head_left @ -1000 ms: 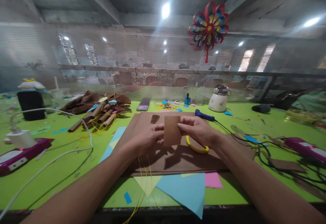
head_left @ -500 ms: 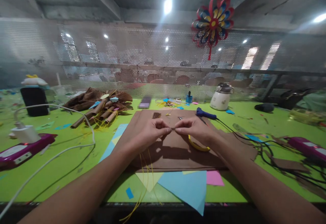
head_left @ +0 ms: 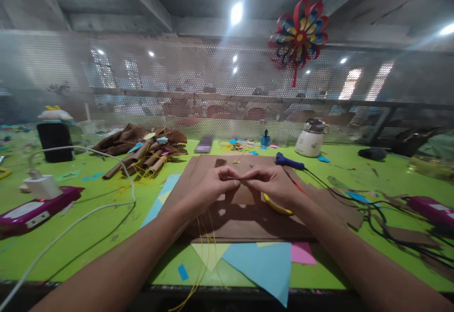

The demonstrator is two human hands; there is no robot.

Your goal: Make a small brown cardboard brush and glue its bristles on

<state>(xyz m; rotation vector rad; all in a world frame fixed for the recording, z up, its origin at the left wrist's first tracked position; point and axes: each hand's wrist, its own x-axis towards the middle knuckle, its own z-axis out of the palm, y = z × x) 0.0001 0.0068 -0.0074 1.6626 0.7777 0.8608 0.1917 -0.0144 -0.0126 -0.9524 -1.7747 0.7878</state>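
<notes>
My left hand point(head_left: 205, 186) and my right hand point(head_left: 275, 185) meet above the brown sheets point(head_left: 244, 229), fingertips nearly touching. Both pinch a thin, brown, paper-like strip point(head_left: 241, 178), mostly hidden by the fingers. A yellow curved handle point(head_left: 278, 206) lies beneath my right hand, partly covered by it. Just beyond the hands is a small pleated brown piece point(head_left: 220, 162). Past my right hand rests a dark blue tool point(head_left: 289, 161) on a black cord. Yellow strings point(head_left: 207, 236) trail from below my left wrist over the table's front edge.
At the back left lie brown paper rolls point(head_left: 136, 160) with yellow strings. A white charger point(head_left: 43, 186) sits in a purple power strip point(head_left: 39, 210), its cable looping across the left. A white flask point(head_left: 310, 139) stands at the back right. Coloured paper point(head_left: 262, 264) sticks out in front.
The fingers of both hands have shifted slightly around the brown strip, which shows a little differently between them. The whole view has moved slightly; nothing was let go.
</notes>
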